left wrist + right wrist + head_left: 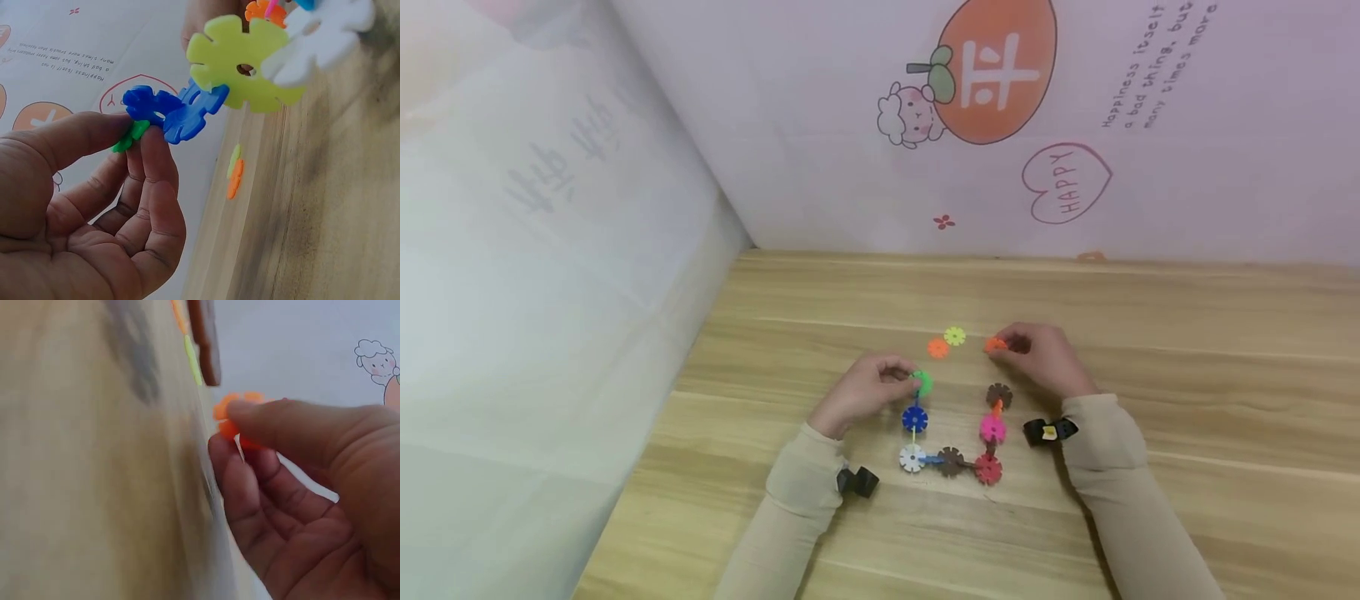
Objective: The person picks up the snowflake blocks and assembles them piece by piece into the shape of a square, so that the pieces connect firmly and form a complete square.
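My left hand (867,390) pinches a green notched plastic disc (926,382) between thumb and fingers. That disc sits at one end of a U-shaped chain of interlocked discs. Along the chain come a blue disc (914,419), a white disc (912,458), a brown disc (951,462), a red disc (988,468) and a pink disc (993,429). Another brown disc (999,394) forms the opposite end. Beyond that end, my right hand (1047,354) pinches a separate orange disc (228,411), partly covered by the thumb. In the left wrist view, a yellow-green disc (219,56) joins blue and white ones.
A loose orange disc (937,348) and a yellow disc (954,336) lie side by side on the wooden table (820,292), beyond the chain. Printed white sheets (820,125) stand at the back and left. Black wrist devices (857,482) sit near both cuffs.
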Demonstrator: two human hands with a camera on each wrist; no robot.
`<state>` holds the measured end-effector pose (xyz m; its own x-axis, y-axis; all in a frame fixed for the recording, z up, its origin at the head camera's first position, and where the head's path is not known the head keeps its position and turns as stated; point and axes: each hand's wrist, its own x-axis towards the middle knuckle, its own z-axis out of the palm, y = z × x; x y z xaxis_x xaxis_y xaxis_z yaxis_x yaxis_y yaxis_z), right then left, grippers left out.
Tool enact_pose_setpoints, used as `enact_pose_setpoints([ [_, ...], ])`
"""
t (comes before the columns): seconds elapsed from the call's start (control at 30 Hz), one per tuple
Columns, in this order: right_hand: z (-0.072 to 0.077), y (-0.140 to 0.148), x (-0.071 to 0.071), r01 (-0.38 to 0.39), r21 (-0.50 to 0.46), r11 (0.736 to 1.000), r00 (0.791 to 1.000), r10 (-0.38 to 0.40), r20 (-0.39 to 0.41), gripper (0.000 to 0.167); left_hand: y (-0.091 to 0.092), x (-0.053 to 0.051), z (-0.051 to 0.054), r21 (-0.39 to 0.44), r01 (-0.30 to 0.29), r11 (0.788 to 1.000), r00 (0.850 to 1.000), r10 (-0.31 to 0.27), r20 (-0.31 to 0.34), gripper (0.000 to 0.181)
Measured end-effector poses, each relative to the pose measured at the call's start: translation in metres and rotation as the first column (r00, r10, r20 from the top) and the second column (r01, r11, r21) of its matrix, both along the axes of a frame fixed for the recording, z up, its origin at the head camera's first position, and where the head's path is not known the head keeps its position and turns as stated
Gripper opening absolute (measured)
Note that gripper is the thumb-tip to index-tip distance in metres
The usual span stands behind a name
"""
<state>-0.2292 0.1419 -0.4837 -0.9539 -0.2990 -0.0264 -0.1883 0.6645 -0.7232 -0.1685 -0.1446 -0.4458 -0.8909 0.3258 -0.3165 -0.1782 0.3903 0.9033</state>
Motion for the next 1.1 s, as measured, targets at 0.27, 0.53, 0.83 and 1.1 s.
enact_pose_setpoints([
  [0.27, 0.009, -0.003, 0.016, 0.002, -0.045, 0.999, 0.998, 0.000, 0.058, 0.021, 0.001, 0.001, 0.001, 0.004, -0.003, 1.000, 1.000, 0.003, 0.007, 0.023],
  [0.53, 0.013, -0.011, 0.029, -0.020, -0.123, 0.992, 0.996, 0.030, 0.081, 0.018, 0.001, 0.000, 0.002, 0.012, -0.008, 1.000, 1.000, 0.008, 0.001, 0.021],
  [0.83, 0.014, -0.024, 0.041, -0.157, -0.179, 0.971, 0.987, 0.153, -0.037, 0.011, 0.003, 0.000, 0.003, 0.006, 0.001, 1.000, 1.000, -0.001, -0.005, 0.022],
  [1.1, 0.022, -0.040, 0.052, -0.298, -0.102, 0.949, 0.921, 0.258, -0.291, 0.015, 0.004, 0.001, 0.003, 0.008, 0.012, 1.000, 1.000, -0.012, -0.009, 0.021],
])
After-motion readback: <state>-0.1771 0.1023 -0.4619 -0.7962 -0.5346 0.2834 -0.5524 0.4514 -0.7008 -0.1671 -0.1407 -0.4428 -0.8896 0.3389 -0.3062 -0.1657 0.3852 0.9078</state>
